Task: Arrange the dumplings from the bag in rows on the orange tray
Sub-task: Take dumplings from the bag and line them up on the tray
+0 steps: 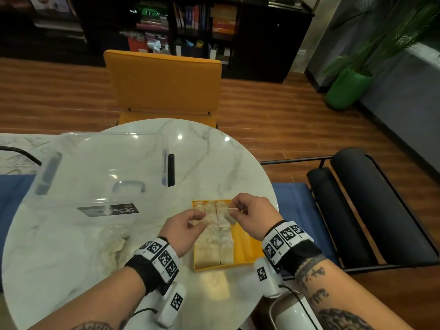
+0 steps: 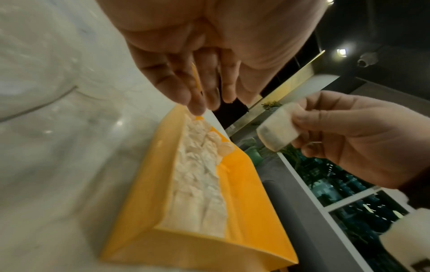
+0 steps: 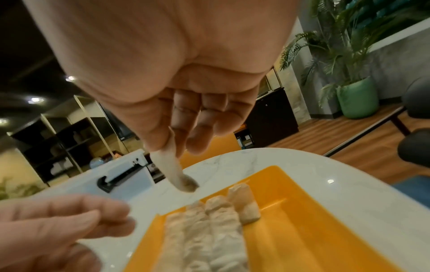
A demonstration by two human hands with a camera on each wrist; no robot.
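Observation:
An orange tray (image 1: 247, 248) lies on the marble table in front of me. Pale dumplings (image 1: 214, 236) fill its left half in two long rows, and a third row (image 3: 244, 204) begins at the far end. My right hand (image 1: 234, 210) hovers over the tray's far part and pinches one dumpling (image 3: 172, 165) between thumb and fingers; that dumpling (image 2: 277, 128) also shows in the left wrist view. My left hand (image 1: 197, 220) hangs beside it over the rows, fingers loosely curled, holding nothing. The clear bag of dumplings (image 1: 114, 246) lies left of the tray.
A clear plastic storage box (image 1: 102, 172) labelled CASA BOX takes up the table's back left. An orange chair (image 1: 164, 84) stands behind the table and a black chair (image 1: 357, 206) to the right. The tray's right half (image 3: 314, 230) is bare.

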